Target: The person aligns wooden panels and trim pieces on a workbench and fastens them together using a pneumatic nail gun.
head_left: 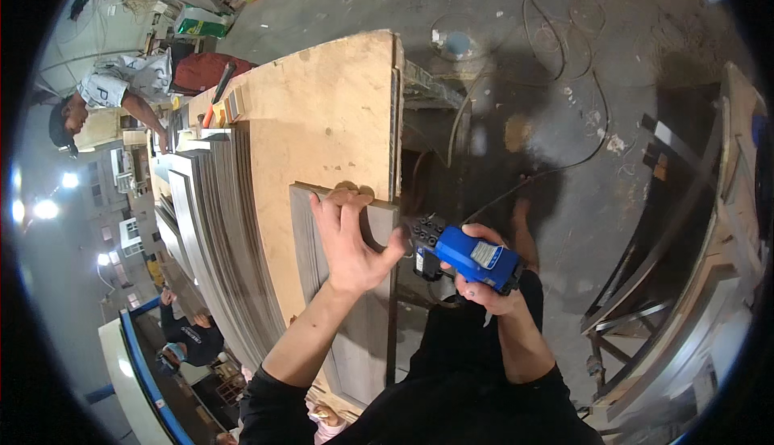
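My left hand (352, 242) rests on the far end of a grey-brown wooden panel door (367, 324), with fingers spread and the thumb out to the right. The panel lies on a plywood-topped table (322, 106), along its right edge. In my right hand (493, 288) is a blue handheld power tool (484, 258) that looks like a trim router, with a pale label on its body. Its dark base end points left, towards the panel's edge, just right of my left thumb. Whether the tool touches the panel I cannot tell. A dark cord or hose runs from near it.
A long stack of similar panels (214, 227) stands left of my panel. An orange-and-black hand tool (218, 94) lies beyond the stack. A person (133, 82) works at the far left; another (192, 336) is lower left. A hose (601, 114) coils across the floor. Wooden frames (709, 227) stand right.
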A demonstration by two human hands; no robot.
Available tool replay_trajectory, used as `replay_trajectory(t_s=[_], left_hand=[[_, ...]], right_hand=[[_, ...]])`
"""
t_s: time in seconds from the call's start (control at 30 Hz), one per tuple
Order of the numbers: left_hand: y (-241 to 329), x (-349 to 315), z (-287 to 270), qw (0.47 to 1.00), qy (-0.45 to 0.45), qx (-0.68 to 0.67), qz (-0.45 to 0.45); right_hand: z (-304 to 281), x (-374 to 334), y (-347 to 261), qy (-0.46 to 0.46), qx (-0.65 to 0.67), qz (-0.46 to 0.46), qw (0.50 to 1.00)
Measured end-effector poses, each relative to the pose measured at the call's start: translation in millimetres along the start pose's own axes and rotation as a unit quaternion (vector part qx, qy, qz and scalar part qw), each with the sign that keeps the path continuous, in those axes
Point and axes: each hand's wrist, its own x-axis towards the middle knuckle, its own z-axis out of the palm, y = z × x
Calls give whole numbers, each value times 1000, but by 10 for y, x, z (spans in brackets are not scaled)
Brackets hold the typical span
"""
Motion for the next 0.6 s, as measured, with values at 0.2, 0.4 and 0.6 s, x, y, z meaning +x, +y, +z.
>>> replay_trajectory(t_s=[0.2, 0.4, 0.6], left_hand=[[-8, -1, 7, 1000, -2, 6, 12], [1, 8, 8, 1000, 6, 10, 15], [26, 21, -18, 1000, 1, 4, 12]], right_hand=[[1, 19, 115, -16, 10, -13, 1000], [12, 66, 132, -13, 17, -14, 1000], [3, 87, 113, -30, 17, -17, 999]])
